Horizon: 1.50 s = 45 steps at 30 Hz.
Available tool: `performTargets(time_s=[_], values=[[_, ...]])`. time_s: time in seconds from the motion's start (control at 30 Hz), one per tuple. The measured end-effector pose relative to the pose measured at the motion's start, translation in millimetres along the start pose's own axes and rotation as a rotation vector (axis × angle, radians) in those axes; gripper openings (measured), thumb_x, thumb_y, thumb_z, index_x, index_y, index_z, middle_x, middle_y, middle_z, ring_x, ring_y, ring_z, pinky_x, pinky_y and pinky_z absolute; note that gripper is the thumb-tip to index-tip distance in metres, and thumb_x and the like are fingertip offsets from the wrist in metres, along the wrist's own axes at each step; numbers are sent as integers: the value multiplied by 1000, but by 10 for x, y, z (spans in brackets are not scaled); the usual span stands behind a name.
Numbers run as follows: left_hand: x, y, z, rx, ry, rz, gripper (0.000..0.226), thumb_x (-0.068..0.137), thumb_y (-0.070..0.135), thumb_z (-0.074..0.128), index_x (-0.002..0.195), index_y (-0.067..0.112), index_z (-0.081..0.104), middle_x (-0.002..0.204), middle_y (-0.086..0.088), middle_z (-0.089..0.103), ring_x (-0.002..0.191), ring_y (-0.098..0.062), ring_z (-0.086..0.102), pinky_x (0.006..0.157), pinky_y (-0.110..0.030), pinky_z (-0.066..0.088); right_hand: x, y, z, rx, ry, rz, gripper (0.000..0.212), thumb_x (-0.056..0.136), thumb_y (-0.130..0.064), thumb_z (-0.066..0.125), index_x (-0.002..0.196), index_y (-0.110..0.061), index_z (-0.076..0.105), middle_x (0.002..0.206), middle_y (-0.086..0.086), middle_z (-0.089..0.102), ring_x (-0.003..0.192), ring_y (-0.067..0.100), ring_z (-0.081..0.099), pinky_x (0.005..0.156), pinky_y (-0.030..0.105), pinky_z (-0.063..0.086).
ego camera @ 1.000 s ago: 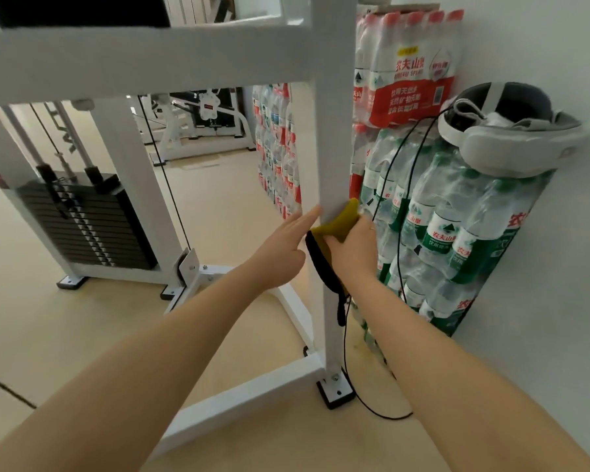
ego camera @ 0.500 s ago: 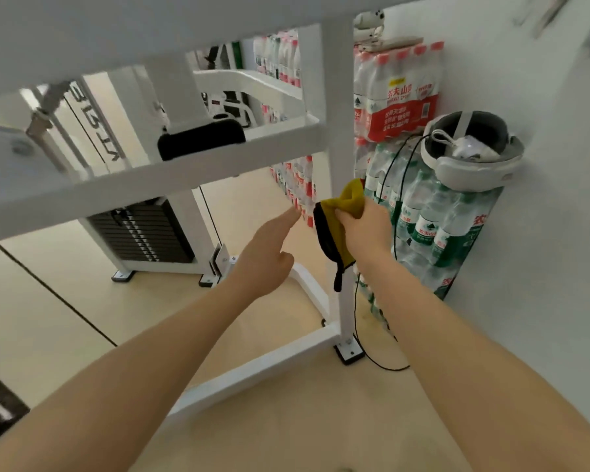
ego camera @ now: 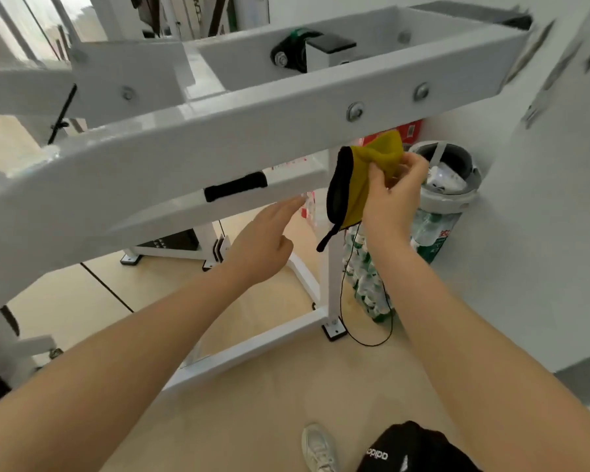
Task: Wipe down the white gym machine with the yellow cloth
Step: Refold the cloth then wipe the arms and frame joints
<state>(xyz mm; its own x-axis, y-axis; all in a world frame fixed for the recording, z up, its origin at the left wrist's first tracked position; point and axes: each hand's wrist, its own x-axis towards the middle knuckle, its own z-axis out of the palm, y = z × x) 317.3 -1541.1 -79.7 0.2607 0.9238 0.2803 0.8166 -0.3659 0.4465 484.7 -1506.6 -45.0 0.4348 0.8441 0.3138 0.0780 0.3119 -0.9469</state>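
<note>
The white gym machine [ego camera: 191,137] fills the upper half of the head view, its thick bolted top beam running across from left to right. My right hand [ego camera: 394,195] is shut on the yellow cloth [ego camera: 372,175], which has a black edge and a dangling black loop. The cloth hangs just under the beam, beside the machine's upright post [ego camera: 332,267]. My left hand [ego camera: 266,243] is open, fingers stretched toward the lower crossbar, holding nothing. Whether it touches the bar is unclear.
A white headset [ego camera: 447,178] rests on stacked packs of water bottles [ego camera: 426,233] against the white wall at right. A black cable [ego camera: 365,338] loops on the beige floor by the post's foot. A black weight stack [ego camera: 174,240] stands behind. My shoe [ego camera: 317,447] shows below.
The view has risen, so the top beam now fills the frame. My right hand lifted the cloth up the post to just under that beam. My left hand came off the post and hangs lower.
</note>
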Motion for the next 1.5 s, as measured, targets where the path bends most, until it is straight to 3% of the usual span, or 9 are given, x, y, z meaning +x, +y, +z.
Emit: performTargets(time_s=[0.17, 0.27, 0.47, 0.63, 0.83, 1.13, 1.27, 1.37, 1.5], values=[[-62, 394, -471, 108, 182, 407, 55, 76, 0, 35, 128, 8, 48, 127, -13, 55, 115, -28, 51, 88, -37, 49, 235, -604, 8, -111, 114, -237, 29, 95, -13, 48, 122, -3, 45, 112, 1, 50, 100, 11, 51, 85, 8, 39], [-73, 467, -695, 287, 299, 524, 54, 72, -3, 34, 123, 6, 47, 126, -17, 56, 121, -29, 42, 104, -36, 33, 237, -688, 214, -278, -18, -355, 38, 96, -14, 44, 131, 1, 45, 126, 11, 47, 115, 20, 47, 97, 13, 31], [-272, 251, -970, 676, 356, 215, 68, 66, -1, 38, 133, -2, 34, 140, -26, 39, 132, -35, 24, 113, -43, 3, -339, -398, 702, -488, -398, -351, 61, 97, -5, 43, 147, -2, 9, 156, 16, 2, 144, 32, 2, 115, 33, 1], [-299, 50, -1193, 769, 353, -8, 71, 65, -1, 46, 135, -5, 33, 143, -26, 35, 133, -39, 26, 112, -46, 4, -141, -394, 768, -752, -416, -954, 48, 93, -17, 41, 140, -8, 41, 145, 10, 42, 135, 33, 31, 109, 46, 21], [-295, -17, -1249, 761, 346, -37, 67, 67, 7, 44, 132, -3, 41, 134, -21, 49, 121, -36, 45, 106, -43, 19, 324, -429, 638, -802, -294, -920, 36, 93, -29, 43, 128, -20, 46, 132, 5, 55, 125, 24, 33, 105, 47, 22], [-712, -112, -1584, 683, 386, -198, 57, 76, 16, 39, 129, -4, 47, 129, -20, 53, 117, -30, 43, 102, -38, 29, -620, -1043, 1326, -451, -987, -1017, 59, 77, -16, 34, 130, 4, 49, 141, 19, 44, 117, 33, 53, 99, 40, 41], [-1253, -126, -1796, 828, 370, -344, 48, 79, 14, 43, 123, -1, 52, 121, -18, 58, 105, -35, 55, 95, -41, 33, -477, -960, 1402, -618, -876, -1248, 45, 80, -3, 59, 125, 4, 55, 135, 21, 50, 121, 46, 48, 95, 52, 45], [-1686, -83, -1948, 929, 376, -434, 44, 75, 8, 62, 118, -1, 55, 114, -19, 61, 99, -37, 59, 87, -45, 42, -529, -904, 1382, -764, -707, -1236, 39, 91, -25, 45, 126, -14, 58, 127, 9, 60, 124, 42, 46, 104, 58, 32], [-2281, 8, -2191, 1040, 403, -527, 41, 70, 12, 72, 107, 1, 60, 101, -18, 65, 89, -37, 61, 75, -41, 48, -1114, -998, 1636, -691, -841, -1172, 43, 90, -27, 49, 132, -16, 53, 132, 10, 55, 124, 39, 47, 108, 51, 24]])
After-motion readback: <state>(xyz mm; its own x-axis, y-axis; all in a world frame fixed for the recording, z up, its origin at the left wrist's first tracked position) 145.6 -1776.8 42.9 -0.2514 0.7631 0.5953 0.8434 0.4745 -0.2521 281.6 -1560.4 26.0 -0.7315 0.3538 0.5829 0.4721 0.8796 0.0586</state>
